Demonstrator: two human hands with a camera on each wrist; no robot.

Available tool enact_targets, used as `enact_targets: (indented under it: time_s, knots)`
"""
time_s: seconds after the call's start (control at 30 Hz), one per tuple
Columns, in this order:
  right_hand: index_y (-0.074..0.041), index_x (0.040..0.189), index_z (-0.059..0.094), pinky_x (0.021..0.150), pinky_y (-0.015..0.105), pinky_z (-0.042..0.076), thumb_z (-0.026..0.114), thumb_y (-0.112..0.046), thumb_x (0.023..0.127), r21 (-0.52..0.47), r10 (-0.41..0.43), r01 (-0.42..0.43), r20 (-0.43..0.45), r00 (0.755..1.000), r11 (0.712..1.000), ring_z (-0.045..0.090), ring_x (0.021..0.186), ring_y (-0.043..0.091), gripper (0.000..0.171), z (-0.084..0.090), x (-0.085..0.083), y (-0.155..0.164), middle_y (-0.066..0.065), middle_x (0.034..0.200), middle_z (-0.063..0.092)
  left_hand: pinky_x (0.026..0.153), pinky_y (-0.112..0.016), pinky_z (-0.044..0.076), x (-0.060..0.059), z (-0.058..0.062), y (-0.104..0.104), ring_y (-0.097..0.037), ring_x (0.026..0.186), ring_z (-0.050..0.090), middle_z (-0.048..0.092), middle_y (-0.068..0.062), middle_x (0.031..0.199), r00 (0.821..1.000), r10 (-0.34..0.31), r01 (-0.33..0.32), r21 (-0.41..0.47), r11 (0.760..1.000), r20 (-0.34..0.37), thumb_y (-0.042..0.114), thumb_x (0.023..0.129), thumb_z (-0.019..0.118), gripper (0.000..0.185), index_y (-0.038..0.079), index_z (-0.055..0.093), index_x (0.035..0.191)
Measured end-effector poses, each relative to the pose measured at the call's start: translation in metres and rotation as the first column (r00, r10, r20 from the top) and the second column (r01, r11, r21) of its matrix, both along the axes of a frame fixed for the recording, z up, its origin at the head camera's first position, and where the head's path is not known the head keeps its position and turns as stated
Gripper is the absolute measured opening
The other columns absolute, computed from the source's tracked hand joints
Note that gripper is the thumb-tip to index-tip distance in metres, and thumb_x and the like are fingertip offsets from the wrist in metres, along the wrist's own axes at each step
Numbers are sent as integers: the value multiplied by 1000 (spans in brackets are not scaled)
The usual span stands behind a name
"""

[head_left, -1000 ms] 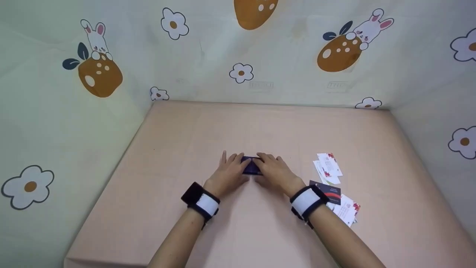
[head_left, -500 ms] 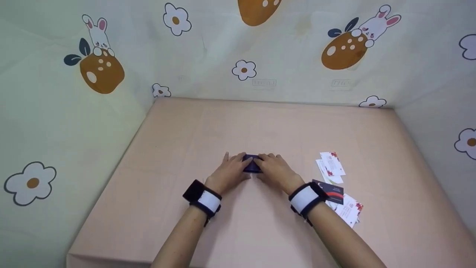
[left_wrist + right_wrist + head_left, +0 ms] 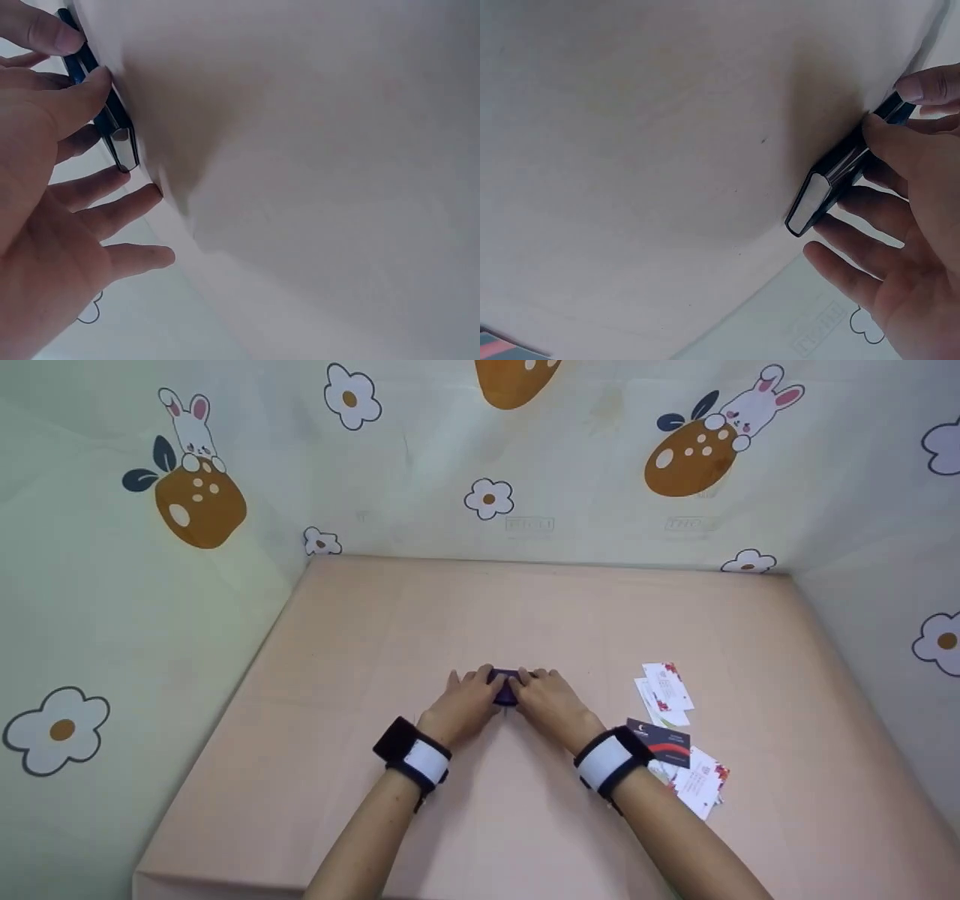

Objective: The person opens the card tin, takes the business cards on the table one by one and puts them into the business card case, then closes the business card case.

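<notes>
A small dark blue case [image 3: 505,697], shaped like a thin book, sits on the table at the middle of the head view. My left hand [image 3: 463,705] grips its left side, thumb on the near face and fingers behind. From the right, my right hand [image 3: 553,706] holds the other side the same way, the two thumbs close together. In the right wrist view a white block shows at the end of the case [image 3: 846,161] between its dark covers. In the left wrist view the case [image 3: 112,112] has an open end with a thin rim.
Several white printed cards [image 3: 667,688] lie overlapping on the table to the right. A dark card with a red stripe [image 3: 664,744] rests over other white cards [image 3: 700,787], close beside my right wrist strap [image 3: 611,761]. A patterned cloth wall [image 3: 420,472] rises behind the pink tabletop [image 3: 390,622].
My hands have drawn slightly closer together on the case, the right thumb shifting a little left. The cards stay where they were; the head view has shifted slightly.
</notes>
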State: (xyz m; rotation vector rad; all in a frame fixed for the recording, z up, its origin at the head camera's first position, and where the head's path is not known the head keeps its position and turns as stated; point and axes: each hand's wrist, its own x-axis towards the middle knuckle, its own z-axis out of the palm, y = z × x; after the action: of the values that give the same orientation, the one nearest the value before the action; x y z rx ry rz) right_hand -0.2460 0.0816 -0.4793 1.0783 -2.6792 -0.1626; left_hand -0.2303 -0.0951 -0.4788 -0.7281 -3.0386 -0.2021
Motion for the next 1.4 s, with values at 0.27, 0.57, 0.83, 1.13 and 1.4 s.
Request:
enact_targets:
  time_s: [0.27,0.57,0.83,1.13,1.4]
  knots:
    - [-1,120,71,72,38,59,63,-12,95,63,28,-21,-105,994,998,70,87,30,29,-2,2,-2,17,115,73,108,-61,45,1,-2,-2,-36,130,56,54,-20,143,1000,13,-13,10,1000,2,13,100,55,44,7,53,144]
    - [2,120,70,74,40,59,61,-9,95,40,33,-30,-76,997,999,70,91,32,28,-4,2,-1,19,115,72,110,-60,44,1,-2,-5,-37,134,52,49,-19,148,998,14,-16,40,999,63,10,101,53,46,7,49,147]
    - [2,119,70,72,36,59,62,-12,95,98,64,-49,-154,986,994,71,87,28,29,-4,1,-2,17,111,74,108,-62,44,-3,0,-5,-38,133,51,48,-19,148,995,26,-33,69,997,100,8,100,52,48,7,48,148]
    - [0,119,70,72,36,58,62,-13,95,87,63,-50,-155,986,995,71,88,27,28,-4,0,0,15,109,74,114,-68,33,-10,2,-9,-37,145,39,40,-15,157,977,35,-50,68,996,208,10,101,54,55,13,39,154]
    - [1,123,68,78,38,59,58,-12,97,102,59,-47,-115,992,994,72,93,29,30,-1,0,0,17,116,73,114,-68,33,-10,-3,-9,-39,140,43,43,-19,152,986,23,-38,90,995,163,9,97,54,56,10,42,152]
